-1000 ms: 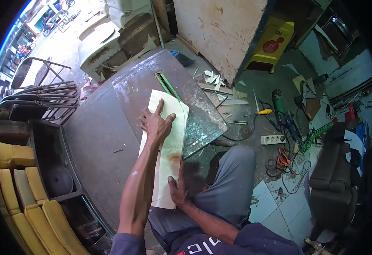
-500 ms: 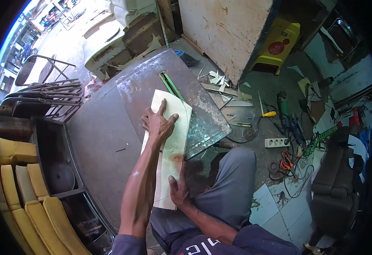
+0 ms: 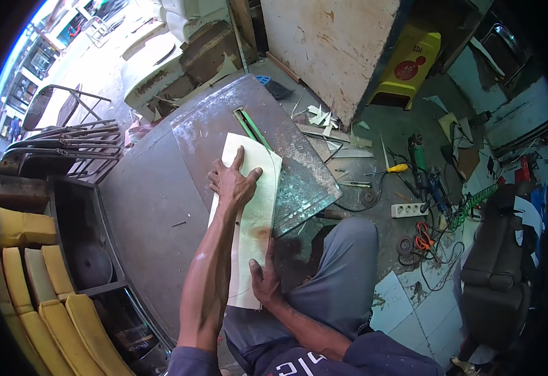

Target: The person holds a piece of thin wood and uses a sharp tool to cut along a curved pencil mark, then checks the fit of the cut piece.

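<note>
A pale, long plywood board (image 3: 255, 213) lies on a worn metal saw table (image 3: 205, 135), its far end next to the green-edged blade slot (image 3: 249, 125). My left hand (image 3: 233, 183) presses flat on the board's far half, fingers spread. My right hand (image 3: 264, 279) grips the board's near right edge, close to my knee in grey trousers (image 3: 336, 282).
A dark round tabletop (image 3: 145, 219) adjoins the saw table on the left. Yellow cushions (image 3: 30, 282) are stacked at lower left, folded metal chairs (image 3: 67, 141) beyond. Tools, cables, a power strip (image 3: 408, 210) and wood offcuts litter the floor on the right. A large wooden panel (image 3: 330, 44) stands behind.
Both hands keep their hold on the board; it has shifted slightly. The view has drifted a little.
</note>
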Available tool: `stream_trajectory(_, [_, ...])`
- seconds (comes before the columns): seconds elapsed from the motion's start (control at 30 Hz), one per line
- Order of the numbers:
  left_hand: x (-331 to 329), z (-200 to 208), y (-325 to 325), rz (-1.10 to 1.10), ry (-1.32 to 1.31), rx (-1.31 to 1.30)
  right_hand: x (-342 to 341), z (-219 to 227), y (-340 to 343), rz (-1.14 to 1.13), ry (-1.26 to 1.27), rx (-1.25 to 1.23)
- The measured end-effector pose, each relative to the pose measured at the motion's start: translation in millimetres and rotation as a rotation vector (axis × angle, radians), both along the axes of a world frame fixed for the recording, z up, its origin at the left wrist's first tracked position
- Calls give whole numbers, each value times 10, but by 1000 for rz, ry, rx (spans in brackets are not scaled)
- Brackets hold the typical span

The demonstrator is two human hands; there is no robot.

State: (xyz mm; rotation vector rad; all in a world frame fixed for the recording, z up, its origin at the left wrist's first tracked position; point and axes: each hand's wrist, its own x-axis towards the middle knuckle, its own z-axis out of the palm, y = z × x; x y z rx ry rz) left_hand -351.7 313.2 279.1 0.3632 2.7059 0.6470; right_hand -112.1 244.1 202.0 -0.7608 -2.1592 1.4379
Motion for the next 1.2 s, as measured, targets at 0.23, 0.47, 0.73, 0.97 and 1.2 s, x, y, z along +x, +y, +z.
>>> stream_trajectory(0.23, [-30, -8, -21, 7, -4, -4, 1, 138, -5, 22, -85, -113])
stream_trajectory(0.47, [-69, -52, -13, 3, 11, -3, -42, 101, 5, 7, -65, -154])
stream_trajectory(0.73, [-101, -81, 10, 4, 26, -24, -72, 89, 18, -14, -81, -99])
stream_trajectory(0.97, [-162, -109, -7, 15, 31, -6, -128, 123, 48, 6, -67, -87])
stream_trajectory(1.2, [-210, -56, 8, 13, 37, 14, -176, 37, 72, 24, -56, -119])
